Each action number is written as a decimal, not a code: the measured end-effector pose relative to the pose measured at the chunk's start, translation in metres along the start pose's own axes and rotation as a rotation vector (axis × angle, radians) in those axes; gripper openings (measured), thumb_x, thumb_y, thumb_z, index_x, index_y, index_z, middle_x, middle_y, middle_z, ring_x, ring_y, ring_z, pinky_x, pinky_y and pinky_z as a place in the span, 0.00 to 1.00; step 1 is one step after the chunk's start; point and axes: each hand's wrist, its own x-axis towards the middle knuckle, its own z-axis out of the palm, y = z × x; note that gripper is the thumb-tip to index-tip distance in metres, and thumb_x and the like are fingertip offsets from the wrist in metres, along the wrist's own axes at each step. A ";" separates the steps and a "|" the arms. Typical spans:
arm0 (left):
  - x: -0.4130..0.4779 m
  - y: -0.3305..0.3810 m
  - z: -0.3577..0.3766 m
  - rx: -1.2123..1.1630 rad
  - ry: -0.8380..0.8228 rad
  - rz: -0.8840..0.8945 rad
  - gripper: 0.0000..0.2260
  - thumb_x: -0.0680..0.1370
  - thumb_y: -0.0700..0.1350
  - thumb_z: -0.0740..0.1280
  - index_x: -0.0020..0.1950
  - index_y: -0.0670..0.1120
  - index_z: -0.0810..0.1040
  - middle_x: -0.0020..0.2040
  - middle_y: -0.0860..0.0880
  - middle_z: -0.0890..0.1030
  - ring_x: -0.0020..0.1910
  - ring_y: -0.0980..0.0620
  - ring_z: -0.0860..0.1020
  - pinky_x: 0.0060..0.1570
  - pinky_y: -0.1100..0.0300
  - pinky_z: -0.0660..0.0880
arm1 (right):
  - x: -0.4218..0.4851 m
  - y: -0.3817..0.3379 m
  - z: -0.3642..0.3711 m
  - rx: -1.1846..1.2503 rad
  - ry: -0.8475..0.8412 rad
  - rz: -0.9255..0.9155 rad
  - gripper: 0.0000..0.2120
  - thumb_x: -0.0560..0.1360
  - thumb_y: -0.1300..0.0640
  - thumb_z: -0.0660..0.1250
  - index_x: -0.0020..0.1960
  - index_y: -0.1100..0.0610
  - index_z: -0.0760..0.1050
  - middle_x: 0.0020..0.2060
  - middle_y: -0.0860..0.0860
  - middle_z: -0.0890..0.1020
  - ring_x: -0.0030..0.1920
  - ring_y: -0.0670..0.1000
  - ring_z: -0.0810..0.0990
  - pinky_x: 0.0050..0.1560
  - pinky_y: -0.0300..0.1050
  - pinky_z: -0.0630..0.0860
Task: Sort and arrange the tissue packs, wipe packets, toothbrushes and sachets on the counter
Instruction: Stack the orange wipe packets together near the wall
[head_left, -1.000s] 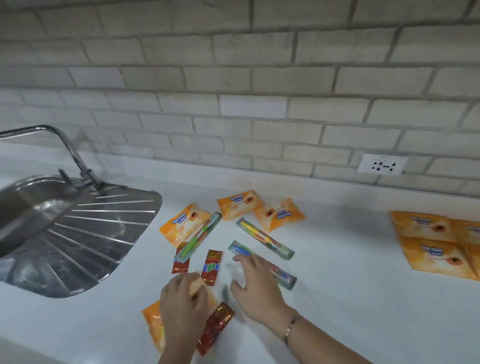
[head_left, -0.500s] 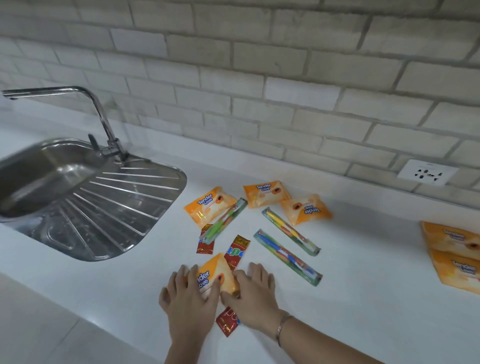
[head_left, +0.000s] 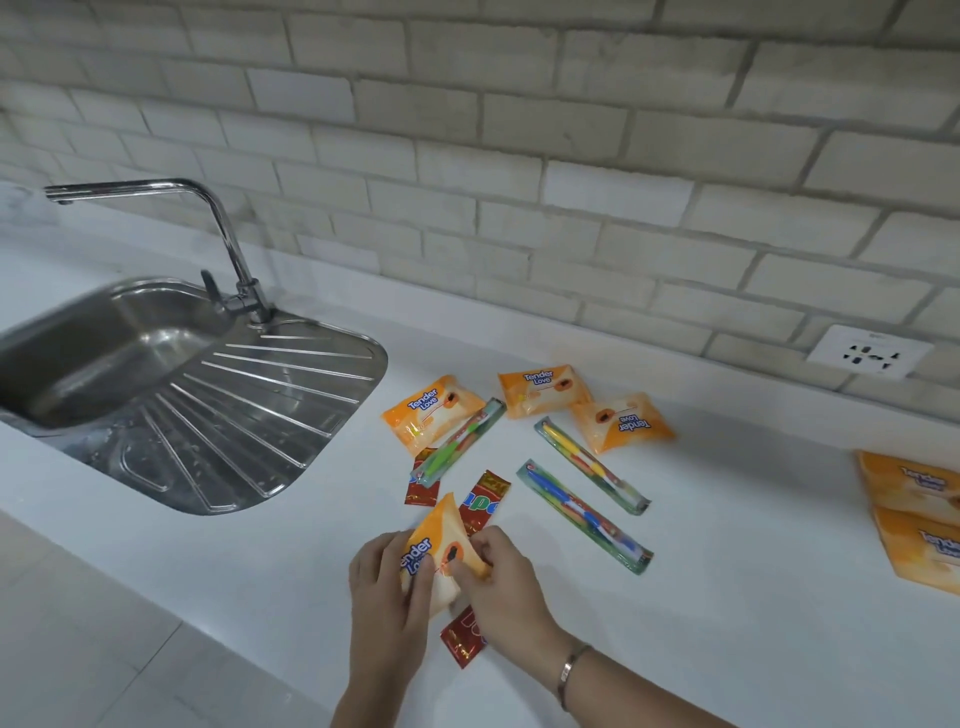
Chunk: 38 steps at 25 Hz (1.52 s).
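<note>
— Pinching from both sides: the left hand (head_left: 387, 577) and the right hand (head_left: 501, 577) have their fingers closed on one orange tissue pack (head_left: 439, 545), tilted up off the white counter (head_left: 727, 597).

— What's under it?

— A red sachet (head_left: 464, 636) pokes out below the right hand; another red sachet (head_left: 483, 499) lies just behind the pack.

— And farther out?

— Three toothbrushes in wrappers: green (head_left: 460, 441), yellow (head_left: 589, 465), blue (head_left: 584, 514). Three more orange packs sit behind them near the wall, and a stack of bigger orange packets (head_left: 914, 509) lies far right. The sink (head_left: 171, 384) is left.
</note>
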 end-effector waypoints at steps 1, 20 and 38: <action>-0.001 0.002 0.000 -0.014 -0.008 -0.013 0.20 0.80 0.57 0.62 0.68 0.49 0.76 0.65 0.56 0.71 0.66 0.56 0.67 0.65 0.52 0.70 | -0.002 -0.001 -0.006 0.088 0.001 0.014 0.07 0.80 0.49 0.70 0.53 0.44 0.72 0.51 0.44 0.83 0.51 0.46 0.84 0.49 0.40 0.83; -0.060 0.216 0.150 -0.590 -0.343 -0.281 0.14 0.76 0.28 0.69 0.55 0.46 0.80 0.36 0.48 0.86 0.36 0.51 0.84 0.32 0.63 0.80 | -0.076 0.109 -0.263 0.890 0.560 0.147 0.10 0.77 0.64 0.74 0.56 0.65 0.78 0.45 0.60 0.88 0.45 0.58 0.88 0.38 0.48 0.85; -0.161 0.337 0.359 -0.260 -0.563 -0.234 0.18 0.76 0.34 0.68 0.60 0.54 0.77 0.44 0.57 0.86 0.40 0.61 0.83 0.49 0.63 0.79 | -0.125 0.270 -0.447 0.550 0.778 0.328 0.18 0.72 0.69 0.63 0.48 0.49 0.83 0.36 0.49 0.86 0.38 0.54 0.82 0.43 0.53 0.79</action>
